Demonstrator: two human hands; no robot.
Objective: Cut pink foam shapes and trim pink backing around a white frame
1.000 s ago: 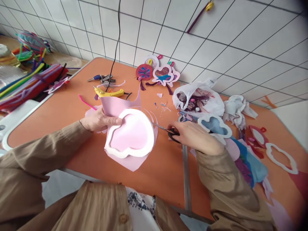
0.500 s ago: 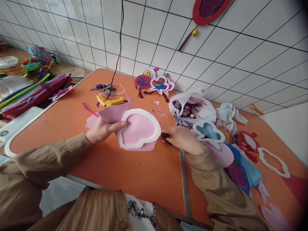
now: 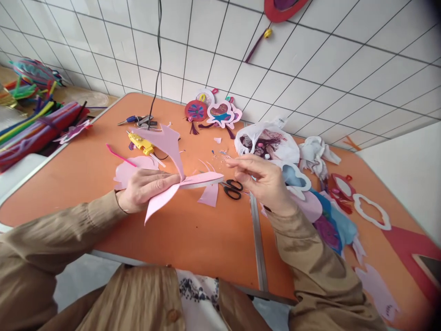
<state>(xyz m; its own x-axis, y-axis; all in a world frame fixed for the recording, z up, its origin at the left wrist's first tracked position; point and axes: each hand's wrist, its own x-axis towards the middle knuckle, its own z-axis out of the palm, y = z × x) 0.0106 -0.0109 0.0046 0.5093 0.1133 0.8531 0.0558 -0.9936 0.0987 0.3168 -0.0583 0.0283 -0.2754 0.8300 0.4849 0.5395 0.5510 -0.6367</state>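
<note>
My left hand (image 3: 146, 187) is closed on a pink foam sheet (image 3: 168, 141) backed by a white cloud-shaped frame (image 3: 205, 183), now tilted nearly edge-on. One strip of the sheet stands up and another flap hangs down. To the right, my right hand (image 3: 263, 177) hovers with fingers partly stretched and nothing visible in them. Just below its fingertips, black-handled scissors (image 3: 233, 189) lie on the orange table (image 3: 213, 243). A cut pink scrap (image 3: 208, 196) rests beside the scissors' blades, partly under the frame.
A yellow glue gun (image 3: 143, 143), keys (image 3: 146, 121) and another pink cutout (image 3: 129, 170) lie left. Finished ornaments (image 3: 220, 114) lean at the wall. On the right are a plastic bag (image 3: 289, 145), a white frame (image 3: 372, 211) and blue fabric (image 3: 344, 227).
My right hand has let go of the scissors, which now lie on the table, and has risen. My left hand has turned the pink sheet and frame from facing up to edge-on.
</note>
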